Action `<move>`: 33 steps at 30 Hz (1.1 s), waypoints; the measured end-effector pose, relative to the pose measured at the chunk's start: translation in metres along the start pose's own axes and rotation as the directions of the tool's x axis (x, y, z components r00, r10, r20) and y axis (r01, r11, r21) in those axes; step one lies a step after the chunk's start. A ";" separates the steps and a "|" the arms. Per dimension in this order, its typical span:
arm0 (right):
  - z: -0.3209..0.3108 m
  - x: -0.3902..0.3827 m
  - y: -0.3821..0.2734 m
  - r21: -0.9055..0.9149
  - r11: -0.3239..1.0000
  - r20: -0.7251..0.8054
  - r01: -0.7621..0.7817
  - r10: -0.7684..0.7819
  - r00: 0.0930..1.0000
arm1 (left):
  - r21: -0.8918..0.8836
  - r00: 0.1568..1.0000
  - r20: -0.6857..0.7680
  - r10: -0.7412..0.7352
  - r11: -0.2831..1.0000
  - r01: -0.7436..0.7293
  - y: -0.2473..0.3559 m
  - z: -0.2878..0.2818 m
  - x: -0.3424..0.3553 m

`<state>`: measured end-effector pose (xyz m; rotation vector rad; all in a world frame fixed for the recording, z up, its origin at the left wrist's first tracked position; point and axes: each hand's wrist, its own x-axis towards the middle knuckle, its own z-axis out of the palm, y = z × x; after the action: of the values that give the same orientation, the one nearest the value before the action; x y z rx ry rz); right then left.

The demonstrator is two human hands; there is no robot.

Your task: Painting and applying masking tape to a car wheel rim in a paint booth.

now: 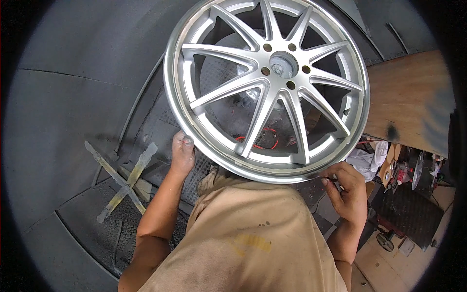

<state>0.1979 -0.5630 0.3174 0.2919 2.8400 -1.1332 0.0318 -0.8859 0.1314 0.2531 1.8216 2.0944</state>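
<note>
A silver multi-spoke wheel rim (265, 104) faces up in front of me, with a polished outer lip and a thin tan band running round inside it. My left hand (183, 155) is closed at the lip's lower left, its thumb up against the edge and its other fingers mostly hidden. At the lower right edge, my right hand (348, 191) has thumb and forefinger pinched together right beside the lip. A small dark spot shows between those fingers; what they hold cannot be made out. Bolt holes surround the open centre of the wheel.
Through the spokes a red loop (265, 138) shows below. Crossed, taped strips (127, 186) stand at the left by dark grey walls. On the right are a wooden panel (401, 97), white crumpled material (367, 159), a dark mat (408, 214) and a small fan (385, 241).
</note>
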 end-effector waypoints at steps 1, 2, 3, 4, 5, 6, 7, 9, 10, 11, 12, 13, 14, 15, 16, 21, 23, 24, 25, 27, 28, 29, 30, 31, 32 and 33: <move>-0.001 0.005 -0.003 -0.001 1.000 0.002 0.001 -0.001 1.000 | -0.012 1.000 0.004 -0.008 1.000 0.008 0.000 0.001 0.001; 0.001 0.010 -0.007 -0.040 0.999 0.064 0.037 -0.035 0.997 | -0.023 1.000 0.007 -0.017 1.000 0.017 0.000 0.002 0.000; 0.003 0.016 -0.010 -0.077 0.994 0.127 0.076 -0.066 0.990 | -0.023 1.000 0.003 -0.017 1.000 0.018 -0.001 0.002 0.000; 0.008 0.022 -0.014 -0.076 0.994 0.130 0.079 -0.068 0.989 | -0.017 1.000 -0.007 -0.013 1.000 0.013 -0.001 0.003 -0.001; 0.012 0.030 -0.019 -0.115 0.986 0.193 0.120 -0.096 0.976 | -0.014 1.000 -0.016 -0.010 1.000 0.010 -0.002 0.003 -0.001; 0.017 0.037 -0.023 -0.151 0.975 0.255 0.164 -0.122 0.959 | -0.016 1.000 -0.019 -0.009 1.000 0.009 -0.003 0.003 -0.001; 0.021 0.045 -0.027 -0.178 0.970 0.322 0.163 -0.098 0.941 | -0.011 1.000 -0.020 -0.007 1.000 0.007 -0.004 0.002 -0.002; 0.028 0.060 -0.032 -0.196 0.961 0.414 0.196 -0.100 0.905 | -0.008 1.000 -0.024 -0.003 1.000 0.003 -0.005 0.001 -0.003; 0.032 0.066 -0.032 -0.207 0.951 0.501 0.228 -0.097 0.860 | -0.013 1.000 -0.024 -0.006 1.000 0.006 -0.006 0.000 -0.004; 0.036 0.071 -0.031 -0.210 0.950 0.502 0.230 -0.097 0.859 | -0.017 1.000 -0.022 -0.009 1.000 0.009 -0.006 -0.001 -0.005; 0.041 0.074 -0.029 -0.176 0.949 0.543 0.262 -0.128 0.830 | -0.020 1.000 -0.024 -0.008 1.000 0.008 -0.007 -0.001 -0.005; 0.045 0.078 -0.028 -0.140 0.946 0.582 0.292 -0.159 0.797 | -0.015 1.000 -0.021 0.000 1.000 -0.001 -0.008 -0.001 -0.004; 0.046 0.082 -0.029 -0.142 0.945 0.584 0.294 -0.160 0.796 | -0.010 1.000 -0.020 0.010 1.000 -0.010 -0.009 -0.002 -0.004; 0.047 0.086 -0.030 -0.166 0.940 0.631 0.299 -0.132 0.765 | -0.012 1.000 -0.022 0.011 1.000 -0.011 -0.008 -0.001 -0.003; 0.048 0.089 -0.031 -0.190 0.933 0.674 0.305 -0.101 0.732 | 0.017 1.000 -0.007 -0.012 1.000 0.012 -0.006 0.000 -0.002; 0.052 0.103 -0.035 -0.193 0.919 0.727 0.345 -0.102 0.679 | 0.033 0.999 -0.009 -0.041 0.999 0.042 -0.007 0.000 -0.003; 0.054 0.107 -0.037 -0.200 0.912 0.739 0.358 -0.099 0.666 | 0.058 0.999 0.001 -0.032 0.998 0.032 -0.003 0.001 0.000; 0.055 0.109 -0.038 -0.208 0.910 0.756 0.358 -0.083 0.650 | 0.057 0.999 0.000 -0.033 0.998 0.033 -0.004 0.000 0.000; 0.057 0.110 -0.038 -0.215 0.909 0.772 0.359 -0.067 0.633 | 0.029 1.000 -0.001 -0.009 1.000 0.009 -0.007 -0.001 -0.001; 0.058 0.112 -0.038 -0.204 0.911 0.775 0.359 -0.074 0.627 | 0.001 1.000 -0.008 0.013 1.000 -0.013 -0.009 -0.001 -0.003; 0.059 0.112 -0.038 -0.194 0.913 0.777 0.358 -0.080 0.624 | -0.014 1.000 -0.022 0.015 1.000 -0.015 -0.009 0.001 -0.004; 0.059 0.111 -0.037 -0.195 0.914 0.776 0.357 -0.078 0.626 | -0.030 0.999 -0.030 0.017 0.999 -0.018 -0.009 0.002 -0.004; 0.059 0.110 -0.037 -0.181 0.914 0.771 0.362 -0.097 0.629 | -0.031 0.999 -0.028 0.018 0.999 -0.019 -0.009 0.003 -0.004; 0.059 0.109 -0.036 -0.167 0.915 0.766 0.368 -0.115 0.632 | -0.042 0.999 -0.037 0.020 0.999 -0.022 -0.009 0.004 -0.004; 0.061 0.106 -0.033 -0.168 0.915 0.765 0.367 -0.114 0.634 | -0.052 0.999 -0.046 0.022 0.998 -0.024 -0.009 0.005 -0.005; 0.062 0.104 -0.029 -0.147 0.917 0.738 0.370 -0.148 0.659 | -0.053 0.999 -0.044 0.023 0.998 -0.025 -0.009 0.005 -0.005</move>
<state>0.0902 -0.6107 0.2777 -0.5060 2.2900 -0.6236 0.0392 -0.8821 0.1239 0.2188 1.7924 2.1778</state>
